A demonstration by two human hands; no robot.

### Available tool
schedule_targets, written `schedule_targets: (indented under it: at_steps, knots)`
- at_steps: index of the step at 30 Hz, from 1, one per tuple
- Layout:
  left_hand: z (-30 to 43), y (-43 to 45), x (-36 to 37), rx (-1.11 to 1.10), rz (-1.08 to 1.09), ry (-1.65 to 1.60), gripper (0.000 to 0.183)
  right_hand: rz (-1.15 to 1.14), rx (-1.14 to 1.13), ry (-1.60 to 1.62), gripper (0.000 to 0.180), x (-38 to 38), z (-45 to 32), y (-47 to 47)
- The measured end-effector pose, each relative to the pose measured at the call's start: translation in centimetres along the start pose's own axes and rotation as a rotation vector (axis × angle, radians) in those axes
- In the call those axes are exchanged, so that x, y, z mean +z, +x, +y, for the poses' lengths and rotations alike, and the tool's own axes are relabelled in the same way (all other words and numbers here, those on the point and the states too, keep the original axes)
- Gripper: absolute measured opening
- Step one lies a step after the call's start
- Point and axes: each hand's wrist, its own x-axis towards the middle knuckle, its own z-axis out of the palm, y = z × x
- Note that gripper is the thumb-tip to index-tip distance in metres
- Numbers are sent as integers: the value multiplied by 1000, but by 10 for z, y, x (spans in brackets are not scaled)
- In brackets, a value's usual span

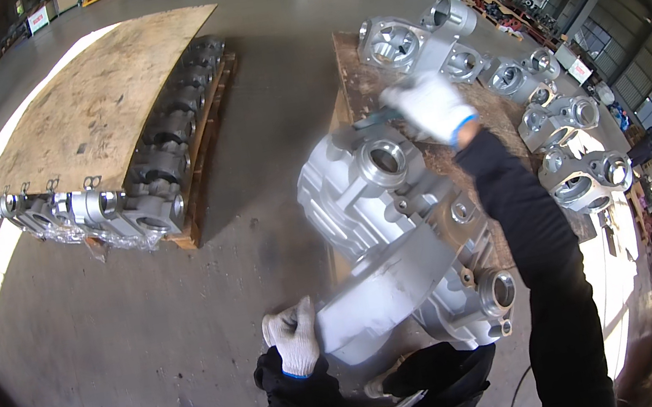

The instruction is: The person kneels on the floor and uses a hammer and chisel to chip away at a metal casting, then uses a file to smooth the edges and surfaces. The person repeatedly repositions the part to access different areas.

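My left hand (293, 336), in a white knit glove, is at the near left end of a smooth silver-grey metal casting (387, 286); its fingers are curled, and whether they grip the edge is unclear. That casting lies across the near end of a worn wooden bench. Just beyond it stands a ribbed cast metal housing (356, 192) with a round machined bore. Over the bench, past the housing, my right hand (429, 107), also gloved, is blurred by motion. It is closed around a dark greenish tool (377, 120), too blurred to name.
More machined castings (394, 46) stand along the far and right edges of the wooden bench (359, 80). At left, a pallet (207, 139) holds castings under a plywood sheet (104, 98). A person (649, 143) is in the distance at right. A dark cable (515, 391) runs along the floor.
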Motion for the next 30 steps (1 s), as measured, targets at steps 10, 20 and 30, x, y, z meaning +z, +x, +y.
schedule_targets:
  at_steps: [10, 20, 30]
  knots:
    - [-11, -1, -6, -24, -69, 73, 49, 22, -202, -286, 33, -5, -43, -32]
    - [8, -3, -2, -33, -131, -201, 48, 131, -382, -242, 25, 13, -47, -64]
    - [17, -4, -2, -23, -113, -164, 52, 107, -477, -385, 21, 25, -49, -67]
